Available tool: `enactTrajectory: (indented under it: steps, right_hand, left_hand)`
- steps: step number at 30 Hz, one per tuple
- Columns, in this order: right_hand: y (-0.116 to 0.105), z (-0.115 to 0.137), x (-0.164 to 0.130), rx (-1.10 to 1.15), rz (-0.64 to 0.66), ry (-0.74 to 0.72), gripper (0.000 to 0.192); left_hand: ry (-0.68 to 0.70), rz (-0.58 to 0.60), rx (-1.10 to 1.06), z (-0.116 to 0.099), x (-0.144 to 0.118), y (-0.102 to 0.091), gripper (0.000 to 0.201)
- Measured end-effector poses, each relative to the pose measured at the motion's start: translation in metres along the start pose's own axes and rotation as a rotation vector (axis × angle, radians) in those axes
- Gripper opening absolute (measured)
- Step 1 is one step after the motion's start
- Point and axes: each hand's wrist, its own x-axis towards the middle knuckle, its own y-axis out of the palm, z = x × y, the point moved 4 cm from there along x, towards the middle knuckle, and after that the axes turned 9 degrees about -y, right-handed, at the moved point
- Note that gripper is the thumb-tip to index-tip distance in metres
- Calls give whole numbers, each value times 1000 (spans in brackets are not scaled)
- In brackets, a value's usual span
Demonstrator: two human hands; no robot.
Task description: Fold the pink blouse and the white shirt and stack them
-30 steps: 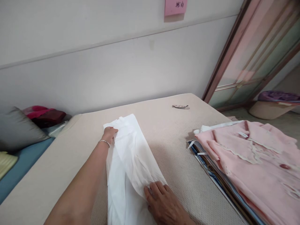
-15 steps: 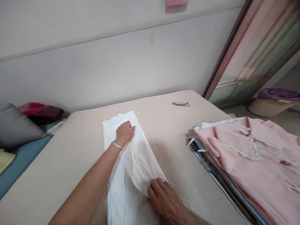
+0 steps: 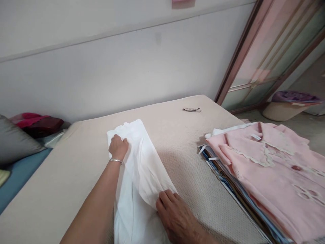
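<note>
A long, narrow folded white garment (image 3: 152,162) lies on the beige bed cover, its far end towards the wall. My left hand (image 3: 118,147), with a silver bangle on the wrist, is on the garment's left side near the far end. Its fingers are curled in against the cloth, and the fingertips are hidden. Lower down, my right hand (image 3: 175,213) grips the garment's right part, fingers bent over a loose fold. The near end of the garment runs out of view.
To the right a stack of folded clothes is topped by a pink blouse (image 3: 276,169) with a lace collar. Eyeglasses (image 3: 192,110) lie near the bed's far edge. At left are a grey cushion (image 3: 17,140) and red cloth (image 3: 30,119). A bin (image 3: 281,111) stands beyond the bed.
My left hand has moved left across the white garment, from the loose fold to the left edge. My right hand keeps its hold. The whole view has shifted slightly.
</note>
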Motion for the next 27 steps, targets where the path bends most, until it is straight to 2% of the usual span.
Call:
enactTrajectory:
  steps: [2,3,8,10,14,18,22,24,27]
  right_hand:
    - [2,0,0,-6,-5,9,17]
    - [2,0,0,-10,-7,15,16]
    - [4,-3,0,-11,-19,36,8]
    - [4,-3,1,2,-13,36,8]
    - [1,-3,1,18,-4,28,7]
    - [-3,-2,1,14,-10,39,11]
    - [-3,0,1,23,5,43,18]
    - [-3,0,0,28,2,49,15]
    - [-2,-1,0,35,-15,60,10]
  left_hand:
    - [-84,-14,-39,13,12,-2,53]
    - [-110,5,-62,17,18,-1,54]
    - [-162,124,-226,21,40,12,27]
    - [-173,139,-307,19,45,11,19]
    - [-174,47,-412,27,52,-14,13]
    - [-162,-92,-405,58,52,-50,14]
    - [-172,-186,-328,84,44,-68,19]
    - [-158,-224,-331,82,41,-71,20]
    - [-86,-225,-457,51,41,-68,17]
